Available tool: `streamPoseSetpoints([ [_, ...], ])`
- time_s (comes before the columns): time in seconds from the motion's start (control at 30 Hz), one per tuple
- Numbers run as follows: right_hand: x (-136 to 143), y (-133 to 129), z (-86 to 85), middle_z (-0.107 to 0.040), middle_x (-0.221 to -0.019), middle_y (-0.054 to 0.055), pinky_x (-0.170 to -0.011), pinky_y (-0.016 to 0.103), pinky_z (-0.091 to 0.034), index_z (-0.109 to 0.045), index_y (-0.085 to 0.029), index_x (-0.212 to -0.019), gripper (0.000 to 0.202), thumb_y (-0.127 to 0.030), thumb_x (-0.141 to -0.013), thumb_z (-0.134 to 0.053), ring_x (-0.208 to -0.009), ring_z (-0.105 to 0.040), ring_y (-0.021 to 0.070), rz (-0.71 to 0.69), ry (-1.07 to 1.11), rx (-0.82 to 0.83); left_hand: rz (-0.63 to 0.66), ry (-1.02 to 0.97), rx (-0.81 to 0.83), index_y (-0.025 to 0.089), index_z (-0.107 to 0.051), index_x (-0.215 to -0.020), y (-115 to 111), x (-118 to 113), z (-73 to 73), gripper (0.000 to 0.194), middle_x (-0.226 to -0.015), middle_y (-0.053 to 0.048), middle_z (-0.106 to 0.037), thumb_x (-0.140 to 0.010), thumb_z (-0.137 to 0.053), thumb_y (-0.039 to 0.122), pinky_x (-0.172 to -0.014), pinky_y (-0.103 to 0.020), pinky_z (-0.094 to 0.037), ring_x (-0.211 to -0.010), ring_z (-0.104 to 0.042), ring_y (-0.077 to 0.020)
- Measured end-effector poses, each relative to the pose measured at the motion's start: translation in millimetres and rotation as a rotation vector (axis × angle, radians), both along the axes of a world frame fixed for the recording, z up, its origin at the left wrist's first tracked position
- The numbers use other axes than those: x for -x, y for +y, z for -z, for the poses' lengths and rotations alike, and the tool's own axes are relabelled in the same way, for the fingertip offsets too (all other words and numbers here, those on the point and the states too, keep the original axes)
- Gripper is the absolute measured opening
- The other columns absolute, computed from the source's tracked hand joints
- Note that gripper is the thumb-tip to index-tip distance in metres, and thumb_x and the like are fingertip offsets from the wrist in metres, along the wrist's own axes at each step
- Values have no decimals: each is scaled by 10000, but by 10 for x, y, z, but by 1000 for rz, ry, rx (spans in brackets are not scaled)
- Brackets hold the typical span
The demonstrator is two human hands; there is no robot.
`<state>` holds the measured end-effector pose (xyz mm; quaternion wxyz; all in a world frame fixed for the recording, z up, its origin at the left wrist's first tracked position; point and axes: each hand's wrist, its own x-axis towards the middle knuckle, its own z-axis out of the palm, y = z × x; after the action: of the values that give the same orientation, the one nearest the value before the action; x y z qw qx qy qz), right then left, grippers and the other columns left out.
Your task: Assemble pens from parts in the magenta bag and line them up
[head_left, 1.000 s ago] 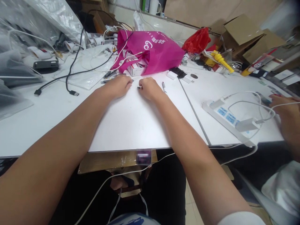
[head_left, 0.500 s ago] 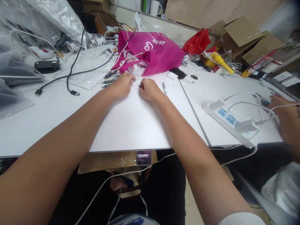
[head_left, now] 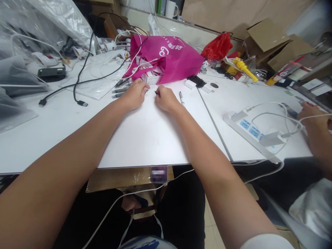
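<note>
Both hands rest on the white table [head_left: 145, 138], a small gap between them, in front of a magenta bag [head_left: 181, 62]. My left hand [head_left: 136, 94] is closed beside several pens [head_left: 118, 92]; a small light tip shows at its fingertips, too little to name. My right hand [head_left: 165, 98] is closed too, with a small dark tip at its thumb and finger that I cannot make out. Just right of it lies a white marker [head_left: 182, 98] with a reddish end.
Black cables [head_left: 77, 81] and plastic bags lie left. A white power strip [head_left: 252, 133] with cords stands right, near another person's hand [head_left: 311, 110]. Behind are a red bag [head_left: 218, 46], a yellow tool [head_left: 245, 69] and cardboard boxes [head_left: 268, 34].
My hands have barely moved; the dark tip at my right hand now shows less, and the light tip at my left fingertips sits slightly lower.
</note>
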<state>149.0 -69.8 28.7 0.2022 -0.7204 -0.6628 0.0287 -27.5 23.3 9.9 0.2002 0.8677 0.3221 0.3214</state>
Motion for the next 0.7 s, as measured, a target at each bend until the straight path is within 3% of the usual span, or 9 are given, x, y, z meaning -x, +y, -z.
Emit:
streamPoseSetpoints([
  [0.1, -68, 38, 14, -819, -1299, 224, -1156, 500, -576, -736, -114, -1245, 286, -74, -1053, -528, -1278, -763, 367, 100, 118, -29, -14, -29, -10, 295, -753, -1144, 15, -1, 12, 227, -1242, -114, -758, -1100, -547, 209, -1236, -472, -529, -1331, -689, -322],
  [0.27, -293, 49, 47, -783, -1324, 265, -1220, 608, -542, -731, -81, -1251, 265, -87, -1051, -557, -1363, -744, 417, 395, 243, -83, 2, -9, -25, 258, -755, -1153, 6, 9, 10, 219, -1327, -141, -749, -1111, -546, 205, -1220, -476, -505, -1312, -687, -323],
  [0.4, -398, 16, 40, -761, -1352, 280, -1234, 660, -524, -712, -91, -1276, 254, -113, -1064, -574, -1380, -735, 438, 484, 292, -117, 11, 18, -21, 216, -725, -1207, -45, 7, -36, 237, -1346, -137, -733, -1129, -505, 177, -1229, -455, -462, -1312, -641, -285],
  [0.57, -211, 84, 25, -758, -1185, 173, -1245, 602, -565, -647, -202, -1024, 122, -101, -1042, -580, -1309, -752, 350, 359, 475, -193, -32, -88, 39, 241, -698, -1124, -83, -4, -98, 152, -1280, -95, -754, -1104, -564, 171, -1209, -433, -452, -1244, -633, -270],
  [0.7, 101, 88, 26, -697, -990, 50, -1022, 486, -729, -553, -256, -934, 173, -198, -1060, -658, -994, -799, 225, 90, 1082, -6, -109, -297, 117, 252, -706, -1108, -28, -38, -72, 113, -1189, -65, -767, -1108, -593, 249, -1055, -432, -544, -1080, -672, -251],
])
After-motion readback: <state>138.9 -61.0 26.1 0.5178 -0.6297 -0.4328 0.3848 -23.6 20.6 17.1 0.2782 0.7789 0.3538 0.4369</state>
